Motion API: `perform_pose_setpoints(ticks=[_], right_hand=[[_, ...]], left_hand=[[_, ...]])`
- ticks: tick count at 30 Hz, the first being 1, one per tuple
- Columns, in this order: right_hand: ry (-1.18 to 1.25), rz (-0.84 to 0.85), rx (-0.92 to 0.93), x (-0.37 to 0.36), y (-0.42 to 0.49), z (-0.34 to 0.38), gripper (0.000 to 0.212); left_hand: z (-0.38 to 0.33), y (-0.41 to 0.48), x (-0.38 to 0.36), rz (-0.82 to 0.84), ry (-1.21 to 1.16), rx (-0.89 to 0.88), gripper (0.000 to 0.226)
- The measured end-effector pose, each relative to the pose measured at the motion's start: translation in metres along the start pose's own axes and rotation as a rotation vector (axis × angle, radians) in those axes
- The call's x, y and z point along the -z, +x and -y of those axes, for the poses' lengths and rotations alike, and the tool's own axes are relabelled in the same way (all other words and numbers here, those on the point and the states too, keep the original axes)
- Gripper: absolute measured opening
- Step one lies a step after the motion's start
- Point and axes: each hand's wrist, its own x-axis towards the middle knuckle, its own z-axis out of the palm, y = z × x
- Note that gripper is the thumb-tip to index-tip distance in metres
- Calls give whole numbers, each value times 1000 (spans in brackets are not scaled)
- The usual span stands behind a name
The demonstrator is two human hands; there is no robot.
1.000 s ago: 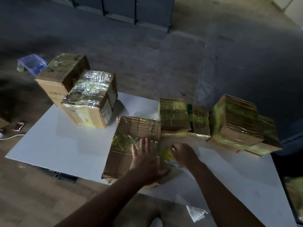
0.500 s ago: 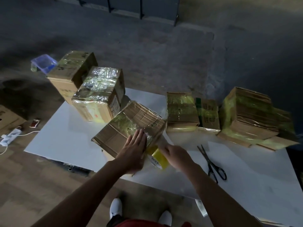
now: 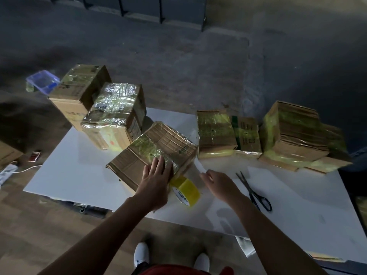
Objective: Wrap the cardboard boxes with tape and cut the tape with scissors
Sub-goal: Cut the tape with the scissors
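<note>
dim room: white table point(image 3: 65, 175) over brown plank floor point(image 3: 49, 235), grey concrete point(image 3: 158, 56) beyond, dark cabinets point(image 3: 178, 6) farthest

A brown cardboard box point(image 3: 158, 143) sits tipped up in the middle of the white desk point(image 3: 79, 175), with shiny tape across its top. The yellow tape roll point(image 3: 186, 190) stands on its edge just beside the box, at its 5 o'clock. Black scissors point(image 3: 253, 192) lie flat at the roll's 3 o'clock. Other taped boxes point(image 3: 294, 133) sit at 10 and 2 o'clock.

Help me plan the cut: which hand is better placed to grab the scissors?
Right. The right hand is just beside the scissors, while the left hand presses flat on the taped cardboard box, steadying it.
</note>
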Motion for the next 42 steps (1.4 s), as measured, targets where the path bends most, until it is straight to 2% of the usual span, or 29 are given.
perform_pose_setpoints(ticks=[3, 7, 11, 14, 23, 30, 36, 39, 40, 42], right_hand=[[27, -38, -33, 4, 1, -4, 37], [48, -123, -96, 9, -4, -14, 36], [44, -157, -152, 18, -20, -39, 32], [41, -183, -230, 26, -36, -63, 35], [-52, -234, -426, 32, -81, -143, 21], [-217, -88, -441, 12, -73, -165, 42], [-317, -83, -448, -2, -60, -155, 31], [-219, -17, -484, -3, -57, -148, 28], [-131, 15, -479, -1, -56, -146, 25], [194, 95, -447, 5, -53, -143, 17]], left_hand=[[-15, 6, 4, -15, 32, -1, 82], [-46, 17, 7, -69, 33, -100, 73], [-93, 29, 6, -146, -139, -275, 58], [-137, 39, -5, -91, -311, -336, 47], [-223, 67, -36, 291, -565, -199, 43], [-234, 72, -43, 355, -589, -63, 43], [-227, 73, -43, 366, -542, -7, 41], [-221, 69, -38, 310, -566, -1, 39], [-218, 68, -35, 258, -597, 5, 37], [-212, 65, -26, 114, -675, 25, 31]])
